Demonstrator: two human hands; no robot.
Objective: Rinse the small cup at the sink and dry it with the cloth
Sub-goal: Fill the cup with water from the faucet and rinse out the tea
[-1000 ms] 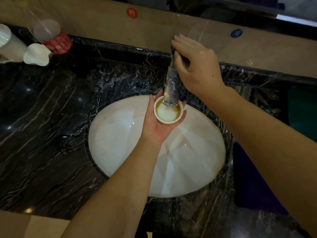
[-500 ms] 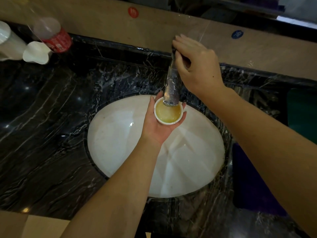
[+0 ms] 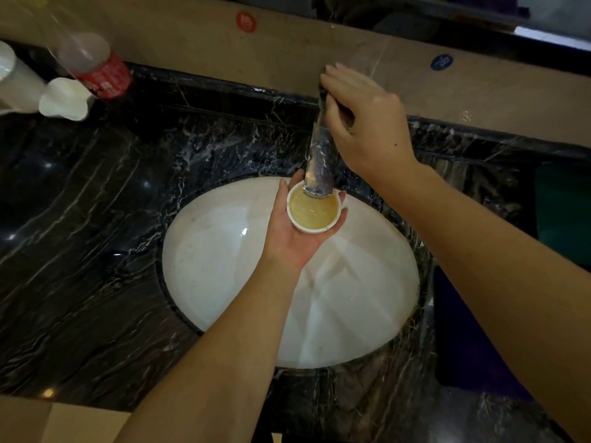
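Note:
A small white cup (image 3: 312,212) rests in the palm of my left hand (image 3: 292,241), held right under the spout of the chrome tap (image 3: 319,161) above the white oval sink (image 3: 224,276). The cup is nearly full of cloudy yellowish water. My right hand (image 3: 367,123) lies over the tap's top, with its fingers curled around the handle. A dark purple cloth (image 3: 473,330) lies on the counter to the right of the sink.
The counter (image 3: 80,251) is black marble with white veins. At the back left stand a plastic bottle with a red label (image 3: 96,68) and white containers (image 3: 64,99). A dark green object (image 3: 566,206) sits at the right edge. A beige wall runs behind.
The cup has filled: a thin brownish film of liquid became a nearly full cup of foamy yellowish water. Both hands have stayed in place.

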